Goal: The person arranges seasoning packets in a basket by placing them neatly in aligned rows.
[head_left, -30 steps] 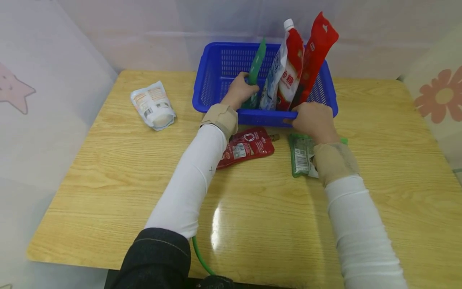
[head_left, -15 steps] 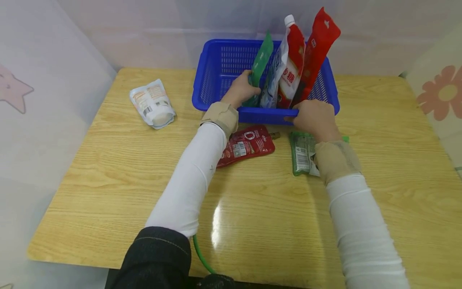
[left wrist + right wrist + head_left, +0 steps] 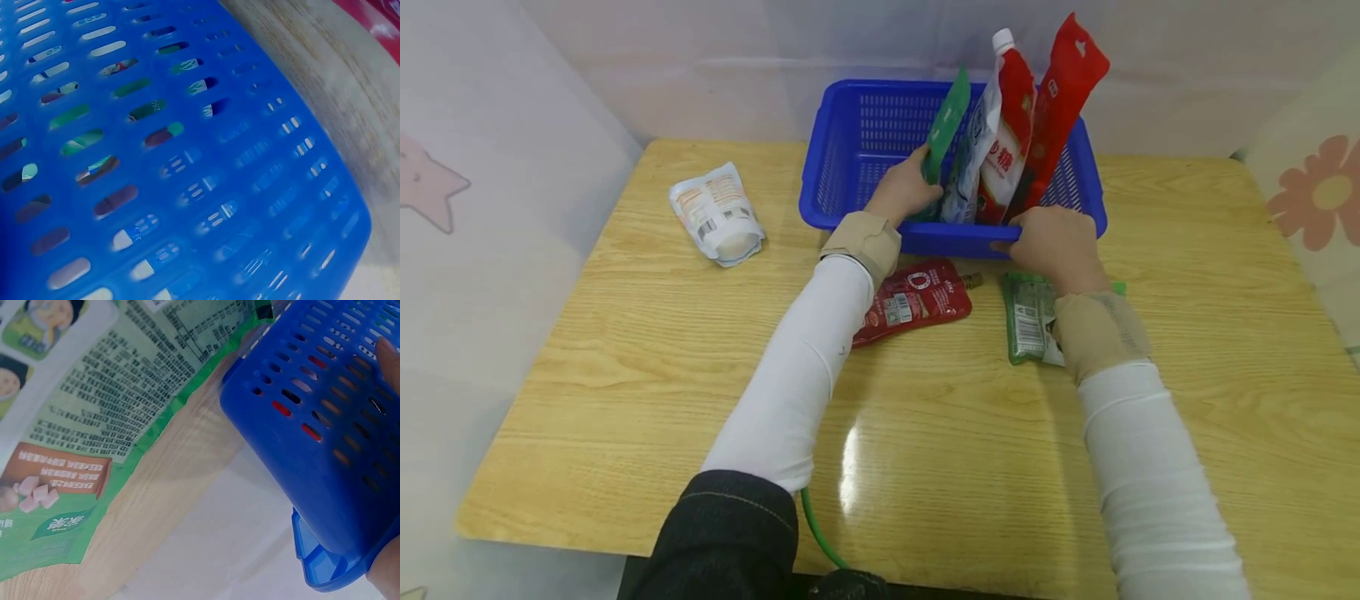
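The place is some indoor corner, but whether it belongs to a home or to a studio cannot be told. A wooden table [image 3: 625, 400] stands against a creased pale covering [image 3: 730, 75], and the light side walls [image 3: 512, 275] carry a pink star [image 3: 430, 185] and a red flower [image 3: 1332, 192].

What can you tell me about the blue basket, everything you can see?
The blue basket looks like plastic: rectangular, open-topped, with rows of slots in its walls and a solid rim. It stands upright toward the back of the wooden table. The right hand grips its near rim; the left hand holds a green packet inside it. More packets lean there, poking above the rim.
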A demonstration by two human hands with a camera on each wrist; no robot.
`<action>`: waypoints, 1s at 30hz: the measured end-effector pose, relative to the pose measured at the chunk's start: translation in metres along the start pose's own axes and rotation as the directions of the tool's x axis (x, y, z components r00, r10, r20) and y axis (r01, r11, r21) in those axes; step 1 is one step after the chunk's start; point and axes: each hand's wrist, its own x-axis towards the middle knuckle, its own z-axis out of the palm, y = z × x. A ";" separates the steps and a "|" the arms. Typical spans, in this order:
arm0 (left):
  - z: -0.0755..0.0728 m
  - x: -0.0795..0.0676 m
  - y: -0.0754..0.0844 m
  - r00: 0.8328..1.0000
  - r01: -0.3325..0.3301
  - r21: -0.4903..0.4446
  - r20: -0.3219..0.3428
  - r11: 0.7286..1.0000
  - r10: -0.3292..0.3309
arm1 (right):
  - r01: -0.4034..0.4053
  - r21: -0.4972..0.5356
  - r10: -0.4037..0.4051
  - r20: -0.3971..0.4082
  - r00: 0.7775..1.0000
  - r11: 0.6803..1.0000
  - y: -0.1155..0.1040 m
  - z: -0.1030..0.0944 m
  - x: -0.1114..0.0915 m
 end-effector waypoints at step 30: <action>0.012 -0.003 0.004 0.977 -0.003 0.171 -0.210 0.985 0.040 | -0.007 0.010 0.007 0.007 1.000 1.000 0.002 0.001 0.000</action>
